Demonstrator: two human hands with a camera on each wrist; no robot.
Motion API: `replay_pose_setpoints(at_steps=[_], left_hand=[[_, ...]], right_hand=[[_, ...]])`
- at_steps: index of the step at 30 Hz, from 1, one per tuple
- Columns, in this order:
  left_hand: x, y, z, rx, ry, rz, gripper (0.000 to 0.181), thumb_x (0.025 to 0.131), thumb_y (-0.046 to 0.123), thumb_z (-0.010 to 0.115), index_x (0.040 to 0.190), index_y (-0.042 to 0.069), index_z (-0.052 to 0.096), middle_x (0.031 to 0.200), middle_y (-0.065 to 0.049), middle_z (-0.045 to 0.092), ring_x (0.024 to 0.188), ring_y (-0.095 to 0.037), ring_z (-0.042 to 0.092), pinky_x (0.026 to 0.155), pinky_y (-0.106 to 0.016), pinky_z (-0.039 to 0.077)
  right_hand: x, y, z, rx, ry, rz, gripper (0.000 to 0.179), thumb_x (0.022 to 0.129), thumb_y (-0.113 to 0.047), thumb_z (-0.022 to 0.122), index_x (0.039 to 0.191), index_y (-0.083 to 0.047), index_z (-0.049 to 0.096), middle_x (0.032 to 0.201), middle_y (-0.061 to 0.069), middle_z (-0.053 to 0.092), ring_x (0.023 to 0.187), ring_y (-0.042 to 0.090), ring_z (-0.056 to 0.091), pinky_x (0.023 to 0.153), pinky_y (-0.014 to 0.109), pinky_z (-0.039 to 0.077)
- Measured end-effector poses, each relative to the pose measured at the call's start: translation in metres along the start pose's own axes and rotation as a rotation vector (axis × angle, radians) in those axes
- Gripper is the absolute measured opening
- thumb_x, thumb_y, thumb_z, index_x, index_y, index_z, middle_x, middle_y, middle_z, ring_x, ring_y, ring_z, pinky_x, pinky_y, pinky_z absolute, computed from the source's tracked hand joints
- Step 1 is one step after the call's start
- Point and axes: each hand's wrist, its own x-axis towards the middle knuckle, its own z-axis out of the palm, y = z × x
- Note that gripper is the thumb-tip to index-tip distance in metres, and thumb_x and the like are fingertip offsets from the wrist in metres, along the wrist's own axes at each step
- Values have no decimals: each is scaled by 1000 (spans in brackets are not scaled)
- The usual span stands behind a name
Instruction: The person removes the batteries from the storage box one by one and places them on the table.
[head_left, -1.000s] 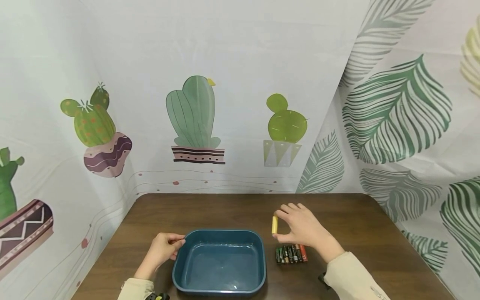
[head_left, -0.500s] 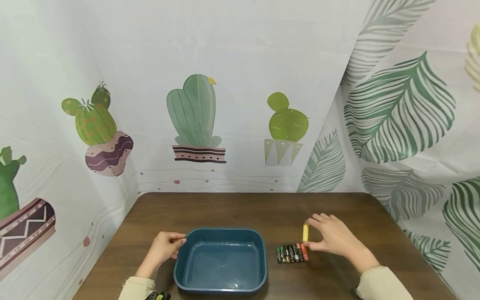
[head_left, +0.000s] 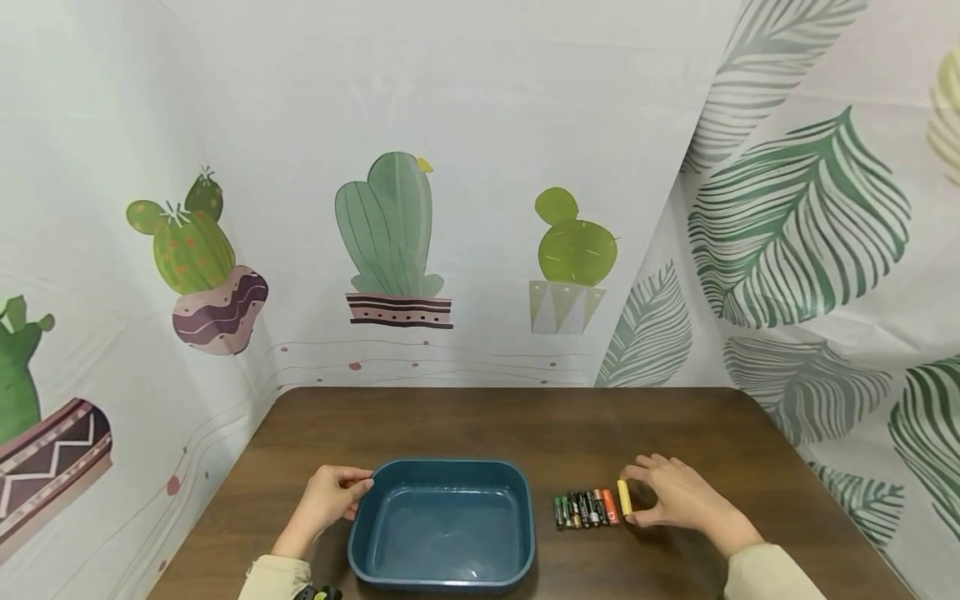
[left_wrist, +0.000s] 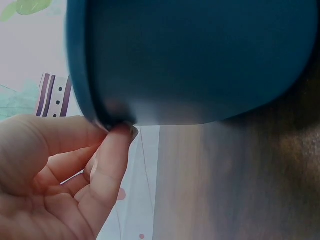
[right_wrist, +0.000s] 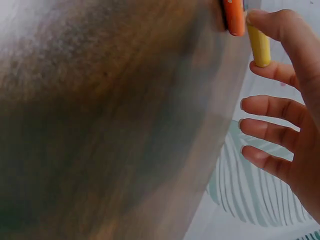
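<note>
A slim yellow battery (head_left: 625, 497) is pinched end to end between the thumb and index finger of my right hand (head_left: 678, 497), close over the table. In the right wrist view the yellow battery (right_wrist: 259, 46) spans thumb to index finger, while the other fingers are spread apart. Just left of it lies a row of several batteries (head_left: 586, 509), green and black with an orange-red one (head_left: 611, 507) at the right end. My left hand (head_left: 330, 493) pinches the far left corner of a blue rectangular basin (head_left: 442, 583); thumb and index finger meet at its rim (left_wrist: 82, 95).
The basin stands left of the battery row on a dark brown wooden table (head_left: 442, 421). Behind the table's far edge hangs a white cloth (head_left: 480, 100) printed with cacti and leaves.
My right hand has carried the yellow battery rightward, then lowered it beside the right end of the battery row. My left hand stays at the basin's corner.
</note>
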Motion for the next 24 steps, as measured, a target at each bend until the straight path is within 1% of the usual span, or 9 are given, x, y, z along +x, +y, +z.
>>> replay_pose_setpoints(at_steps=[3,8,11,14,17,20,21,24], left_hand=[[-1,0,0,-5,5,-4,14,84,-1,69,96,-8,72,63,-6,62,50,-18,59,47,-35,56],[-1,0,0,-5,10,1,15,84,-1,69,96,-8,72,64,-7,62,50,-19,60,46,-35,56],[-1,1,0,-3,8,2,15,84,-1,69,97,-8,72,64,-7,61,50,-19,60,46,-34,56],[-1,1,0,-2,7,0,15,84,-2,69,97,-8,72,64,-7,61,51,-19,60,46,-33,56],[-1,2,1,2,9,-9,14,84,-2,68,96,-8,72,63,-6,61,51,-18,59,46,-33,56],[1,1,1,13,11,-13,14,84,-1,69,96,-8,72,63,-5,60,51,-17,58,46,-32,55],[1,0,1,18,10,-13,14,84,-1,69,96,-8,72,63,-5,60,51,-17,57,46,-32,55],[1,0,0,22,5,-9,15,85,0,69,97,-8,72,64,-5,61,51,-17,58,46,-32,55]], right_hand=[[1,0,4,25,-33,-1,50,70,-46,81,107,-16,68,116,16,62,104,38,58,83,70,43],[2,-1,6,51,-70,3,51,70,-49,80,108,-16,67,116,16,62,103,39,58,82,68,44],[3,-2,7,50,-80,2,50,70,-48,81,106,-17,67,114,15,62,98,34,59,81,67,45],[3,-2,8,35,-88,-3,48,69,-47,81,105,-19,67,108,9,62,89,25,57,79,65,46],[4,-2,10,21,-85,-14,47,69,-47,80,104,-19,66,99,1,60,81,15,52,73,57,49],[4,-2,10,7,-75,-29,46,69,-48,79,104,-20,66,90,-6,54,75,9,44,66,47,47],[5,-2,10,5,-71,-33,46,69,-48,79,104,-20,66,89,-7,53,74,8,44,65,44,46],[4,-2,11,0,-64,-35,47,69,-49,79,104,-20,66,92,-6,56,75,9,46,65,44,46]])
